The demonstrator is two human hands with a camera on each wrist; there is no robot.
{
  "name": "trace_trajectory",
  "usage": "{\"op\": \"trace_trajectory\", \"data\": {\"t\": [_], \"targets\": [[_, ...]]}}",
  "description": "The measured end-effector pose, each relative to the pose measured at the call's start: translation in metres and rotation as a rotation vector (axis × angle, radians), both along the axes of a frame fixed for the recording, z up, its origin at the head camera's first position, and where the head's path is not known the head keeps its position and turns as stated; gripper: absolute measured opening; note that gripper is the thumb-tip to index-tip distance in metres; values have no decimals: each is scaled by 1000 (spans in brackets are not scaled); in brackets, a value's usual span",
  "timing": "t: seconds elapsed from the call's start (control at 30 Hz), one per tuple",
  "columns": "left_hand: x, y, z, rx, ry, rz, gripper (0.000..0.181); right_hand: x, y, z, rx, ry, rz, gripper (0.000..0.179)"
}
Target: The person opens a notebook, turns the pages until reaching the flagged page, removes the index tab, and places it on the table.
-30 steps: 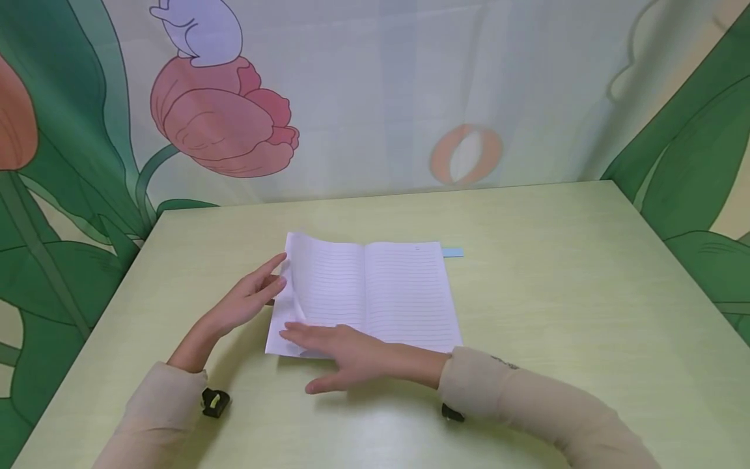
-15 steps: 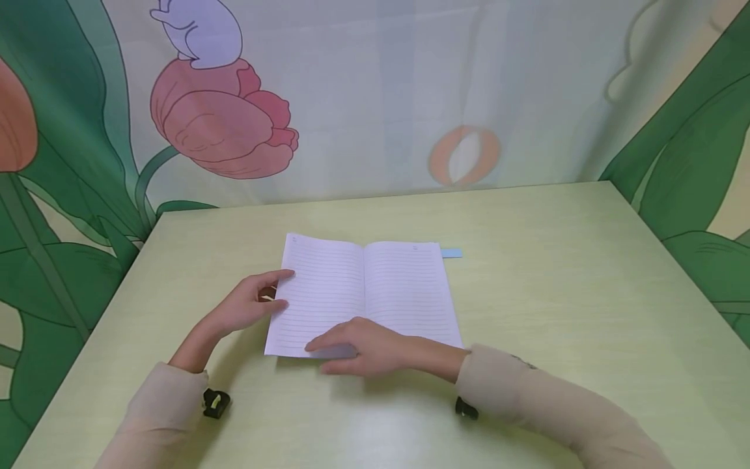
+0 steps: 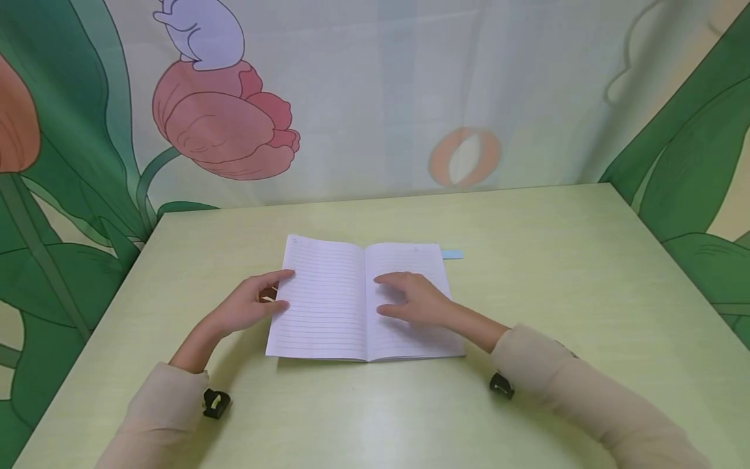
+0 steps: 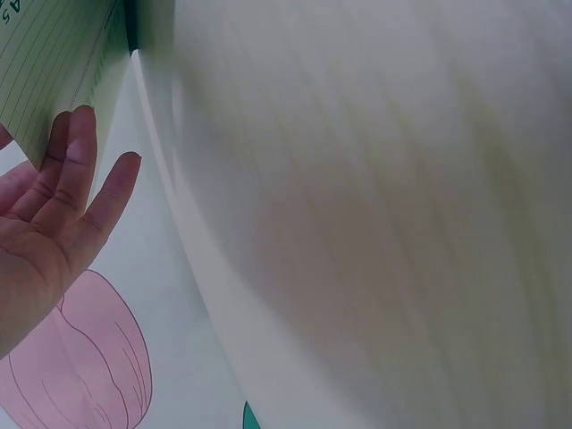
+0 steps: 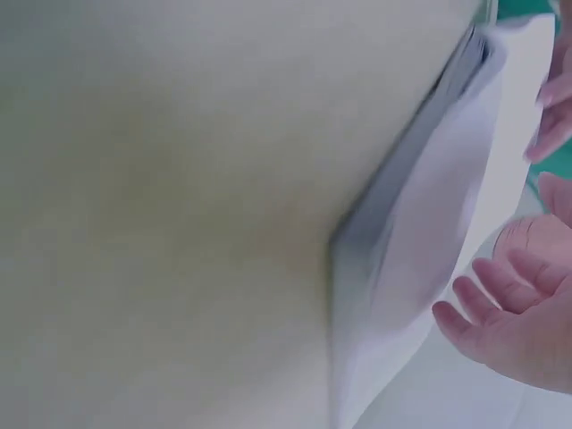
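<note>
An open notebook [image 3: 322, 293] with white lined pages lies on the table, its fold running roughly away from me. My left hand [image 3: 246, 303] holds its left edge, with some fingers under the leaf. From below, the left wrist view shows these fingers [image 4: 79, 147] against a lined, printed sheet [image 4: 54, 63]. Over the right page is my right hand [image 3: 418, 299], its fingers slightly bent and spread, with nothing held. In the right wrist view the right hand [image 5: 518, 313] appears beside the raised notebook pages [image 5: 447, 188]; whether it touches the paper I cannot tell.
A light blue tab [image 3: 452, 255] sticks out past the notebook's upper right edge. The pale table [image 3: 545, 273] ends at a curtain [image 3: 363, 98] printed with flowers and leaves. Small black devices [image 3: 217, 404] hang at both wrists.
The curling left leaf has come down flat. My right hand has moved from the lower left page up and right, over the right page. The left hand has shifted slightly down the left edge.
</note>
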State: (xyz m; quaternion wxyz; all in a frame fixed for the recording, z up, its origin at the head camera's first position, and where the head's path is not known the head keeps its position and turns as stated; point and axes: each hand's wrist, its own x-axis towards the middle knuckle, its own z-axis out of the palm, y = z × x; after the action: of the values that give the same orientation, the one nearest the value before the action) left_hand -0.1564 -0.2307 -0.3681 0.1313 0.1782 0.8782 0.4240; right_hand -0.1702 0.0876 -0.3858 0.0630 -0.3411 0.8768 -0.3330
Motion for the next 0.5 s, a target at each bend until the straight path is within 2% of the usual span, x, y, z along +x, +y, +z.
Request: {"op": "trace_trajectory", "data": {"t": [0.17, 0.37, 0.5], "targets": [[-1, -1, -1, 3, -2, -2, 54, -18, 17, 0, 96, -6, -89, 66], [-2, -2, -3, -1, -11, -6, 54, -40, 38, -5, 336, 1, -179, 92], [-3, -3, -5, -18, -14, -5, 54, -51, 49, -7, 463, -26, -197, 103]]}}
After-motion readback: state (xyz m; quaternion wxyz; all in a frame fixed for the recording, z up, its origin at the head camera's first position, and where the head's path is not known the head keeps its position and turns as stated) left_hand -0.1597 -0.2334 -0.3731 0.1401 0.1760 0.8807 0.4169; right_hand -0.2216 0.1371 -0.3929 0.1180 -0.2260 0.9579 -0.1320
